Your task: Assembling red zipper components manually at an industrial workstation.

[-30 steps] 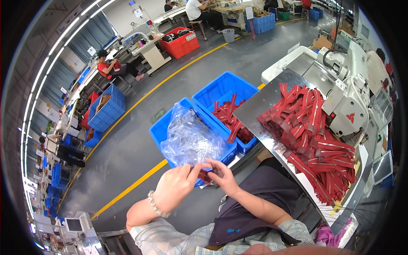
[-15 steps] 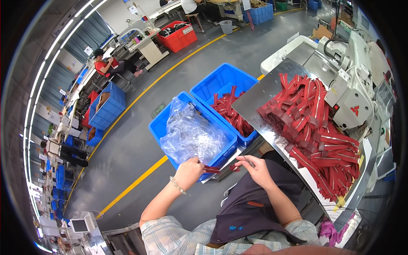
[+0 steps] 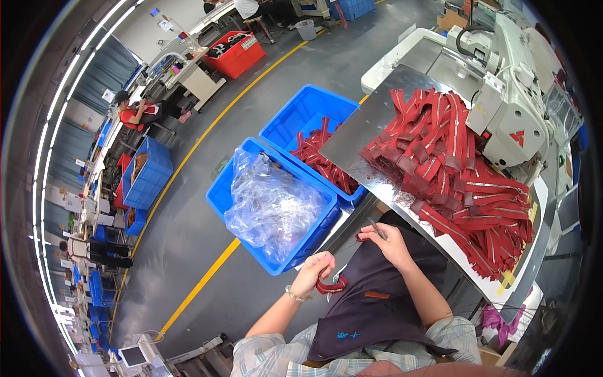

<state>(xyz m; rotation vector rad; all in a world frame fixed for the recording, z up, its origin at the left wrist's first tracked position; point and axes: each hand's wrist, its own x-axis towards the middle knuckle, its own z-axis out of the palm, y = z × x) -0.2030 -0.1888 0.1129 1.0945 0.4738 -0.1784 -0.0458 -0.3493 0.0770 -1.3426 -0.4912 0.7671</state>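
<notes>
Over my lap, my left hand point(image 3: 318, 270) is closed on a short red zipper strip point(image 3: 333, 286), whose end curls out below the fingers. A little to the right, my right hand point(image 3: 389, 245) is closed round a slim, pointed metal tool point(image 3: 377, 230) that sticks up past the thumb. A bit of red material point(image 3: 362, 237) shows at its fingertips; whether it is gripped there I cannot tell. The hands are apart. To the right, a big heap of red zippers point(image 3: 447, 163) with silvery teeth and dark red end patches covers the metal-topped table point(image 3: 358, 135).
Ahead of my left hand stands a blue crate point(image 3: 217, 196) with clear plastic bags point(image 3: 273, 207). A second blue crate point(image 3: 308, 100) beside it holds more red zippers point(image 3: 320, 157). A white sewing machine point(image 3: 516, 125) rises behind the heap. A dark apron point(image 3: 377, 276) covers my lap.
My hands have moved apart. The left has come back toward my body, lowering its zipper strip over my lap; the right has shifted slightly right and up. The view has turned somewhat.
</notes>
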